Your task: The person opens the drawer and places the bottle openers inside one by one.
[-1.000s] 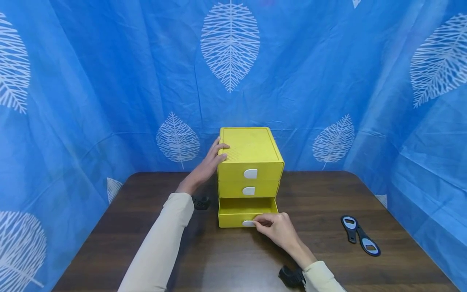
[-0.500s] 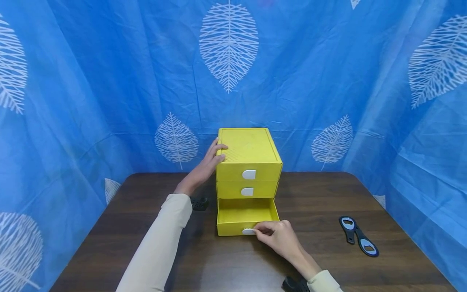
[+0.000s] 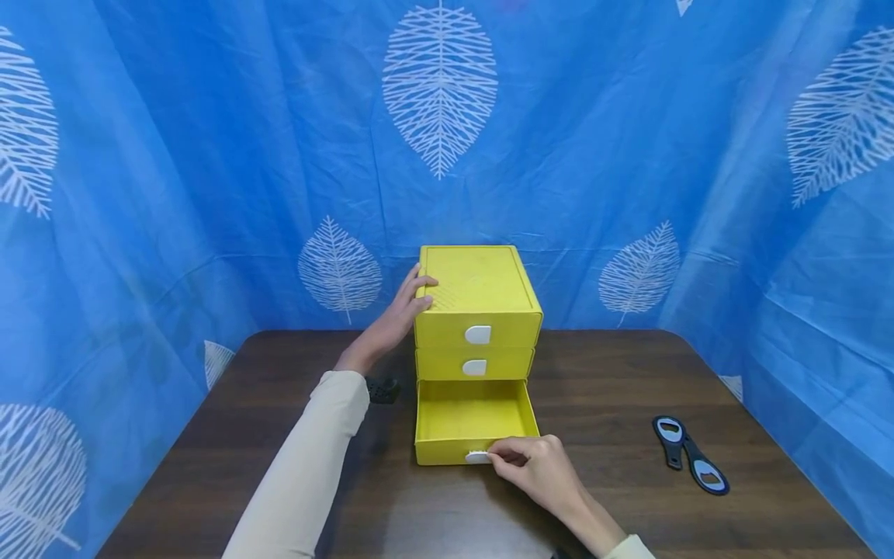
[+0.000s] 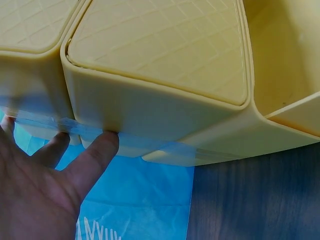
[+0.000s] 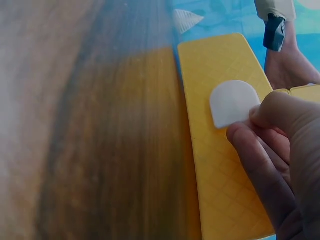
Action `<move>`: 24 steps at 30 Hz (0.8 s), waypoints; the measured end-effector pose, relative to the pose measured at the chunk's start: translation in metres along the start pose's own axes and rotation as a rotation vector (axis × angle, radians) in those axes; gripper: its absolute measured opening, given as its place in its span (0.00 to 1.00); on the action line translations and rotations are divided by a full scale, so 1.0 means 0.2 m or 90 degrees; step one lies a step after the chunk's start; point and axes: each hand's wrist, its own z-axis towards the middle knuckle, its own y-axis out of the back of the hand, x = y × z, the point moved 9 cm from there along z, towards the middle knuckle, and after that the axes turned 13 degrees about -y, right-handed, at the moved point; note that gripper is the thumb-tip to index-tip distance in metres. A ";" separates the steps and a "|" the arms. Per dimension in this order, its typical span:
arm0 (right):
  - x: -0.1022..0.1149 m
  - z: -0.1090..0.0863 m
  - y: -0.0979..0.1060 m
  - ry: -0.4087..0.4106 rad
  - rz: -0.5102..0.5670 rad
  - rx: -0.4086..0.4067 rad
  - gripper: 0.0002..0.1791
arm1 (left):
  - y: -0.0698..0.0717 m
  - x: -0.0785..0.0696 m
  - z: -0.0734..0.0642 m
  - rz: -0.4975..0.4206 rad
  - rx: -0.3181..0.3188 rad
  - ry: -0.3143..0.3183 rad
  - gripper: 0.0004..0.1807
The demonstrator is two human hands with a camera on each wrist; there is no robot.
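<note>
A yellow three-drawer box (image 3: 479,279) stands at the back middle of the table, each drawer front bearing a white handle. Its bottom drawer (image 3: 475,411) is pulled far out and its floor is bare. My right hand (image 3: 538,470) pinches that drawer's white handle (image 5: 234,103) between thumb and fingers, as the right wrist view shows up close. At the upper left of the box rests my left hand (image 3: 398,314), fingers spread over the top edge. In the left wrist view its fingertips (image 4: 106,142) touch the box's yellow wall. The upper two drawers are closed.
Two black bottle openers (image 3: 672,441) with metal insets lie on the right of the dark wooden table (image 3: 279,435), one overlapping the other. A blue curtain (image 3: 447,202) with white leaf prints hangs behind and along both sides.
The bottom drawer has slid further out toward me, with my right hand drawing back on its handle. My left hand stays in place on the box.
</note>
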 end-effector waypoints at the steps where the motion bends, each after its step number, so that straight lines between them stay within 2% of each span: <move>1: 0.01 0.00 0.00 0.003 0.002 -0.002 0.12 | 0.00 0.00 0.00 0.000 -0.001 0.001 0.27; 12: 0.04 -0.03 0.02 0.007 -0.010 -0.009 0.12 | -0.02 0.01 0.00 0.013 0.001 0.007 0.28; 16: 0.05 -0.04 0.01 0.011 -0.007 0.001 0.12 | -0.02 0.03 -0.01 0.017 0.001 0.021 0.28; 24: 0.07 -0.03 0.01 0.045 -0.009 -0.001 0.13 | -0.01 0.02 0.00 0.014 -0.003 0.017 0.29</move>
